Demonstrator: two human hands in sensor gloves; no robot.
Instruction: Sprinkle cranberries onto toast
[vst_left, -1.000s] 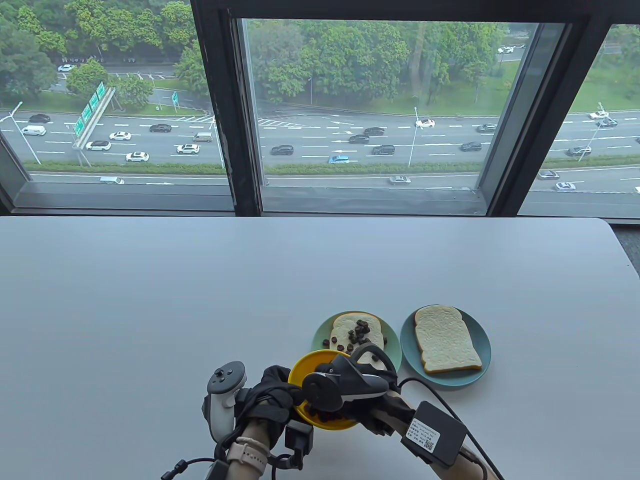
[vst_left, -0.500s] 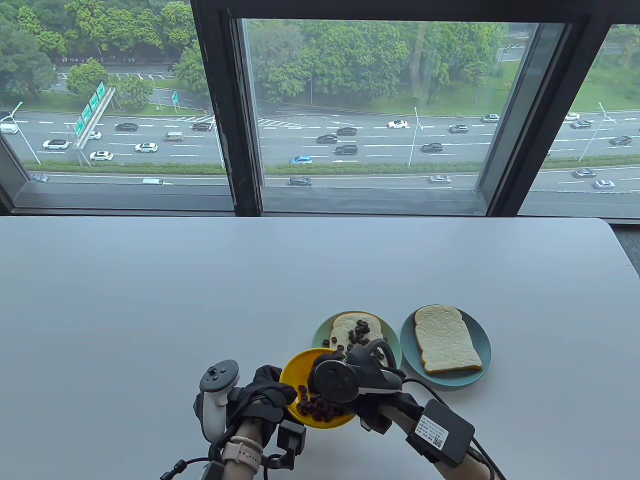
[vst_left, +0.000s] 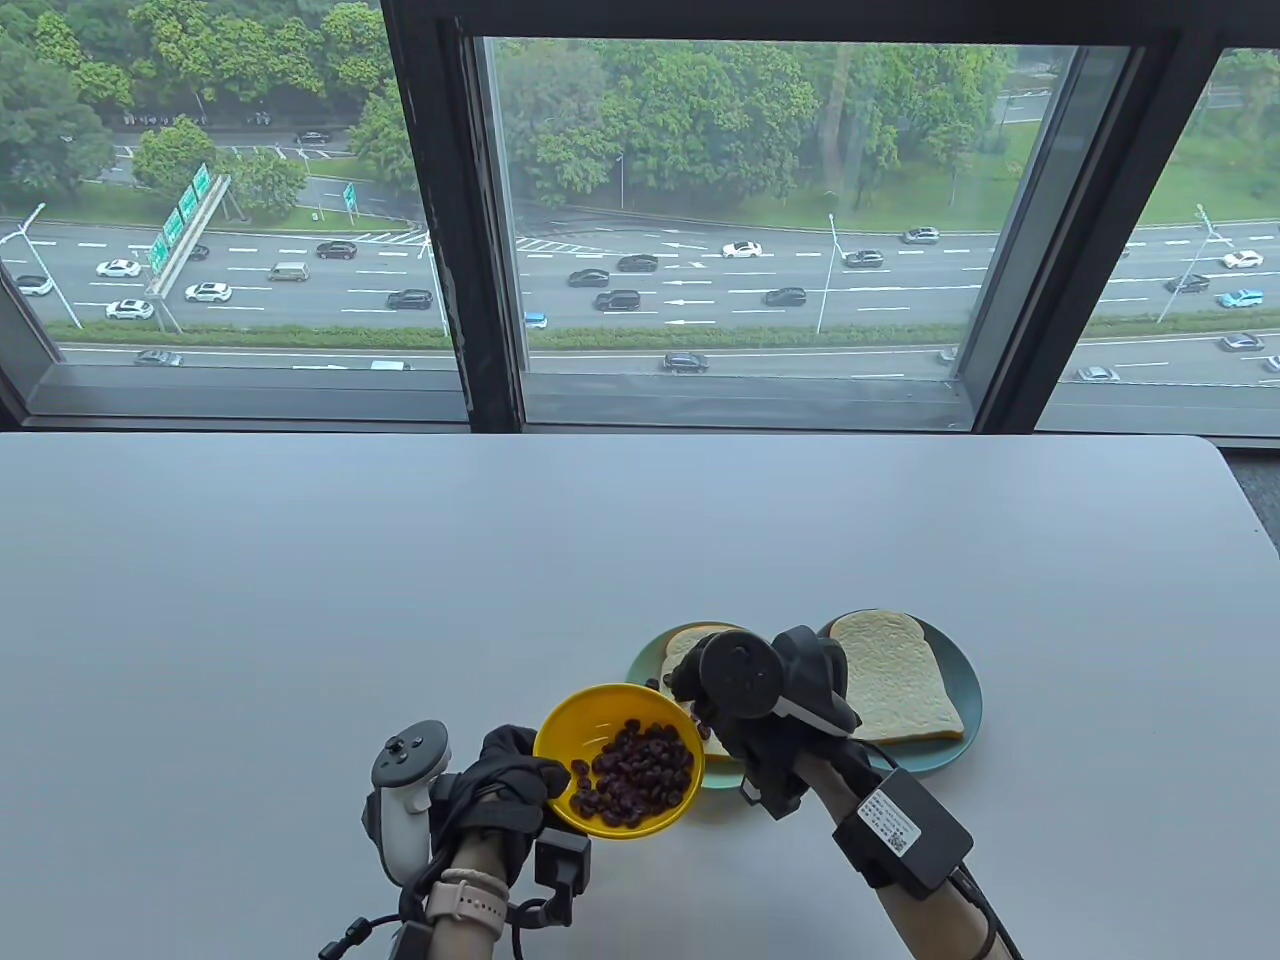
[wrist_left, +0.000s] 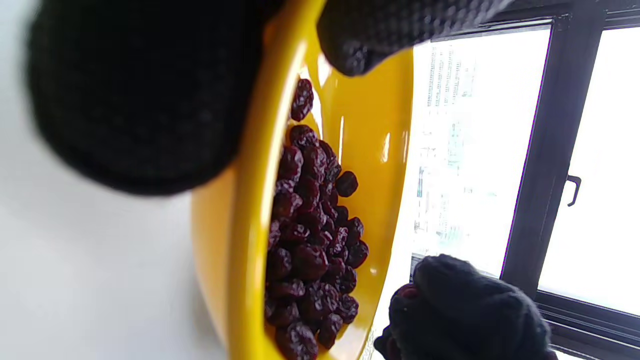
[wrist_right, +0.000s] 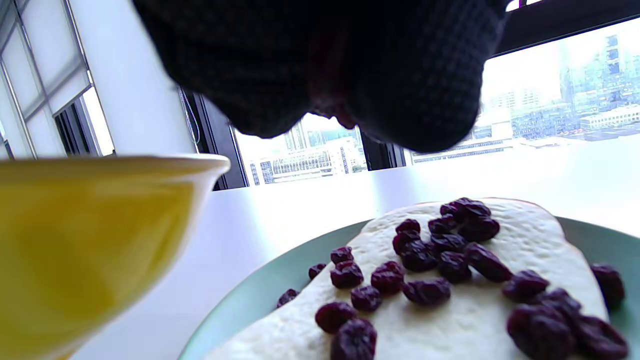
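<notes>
My left hand (vst_left: 520, 775) grips a yellow bowl (vst_left: 560, 725) by its rim and holds it tilted above the table; its thumb (wrist_left: 370, 35) lies over the rim. Several dark cranberries (vst_left: 637, 775) lie in it, also seen in the left wrist view (wrist_left: 310, 235). My right hand (vst_left: 692, 700) hovers over a toast slice (vst_left: 685, 648) on a green plate (vst_left: 640, 668), its bunched fingers (wrist_right: 350, 75) pinching a few cranberries. That toast (wrist_right: 522, 225) carries scattered cranberries (wrist_right: 440, 250).
A second, bare toast slice (vst_left: 895, 685) lies on a blue plate (vst_left: 968, 690) right of the green plate (wrist_right: 250, 300). The white table (vst_left: 400, 580) stretches to a window wall at the back.
My right hand has lifted out of the bowl and moved up and right over the toast on the green plate. My left hand has shifted the bowl slightly left and raised it.
</notes>
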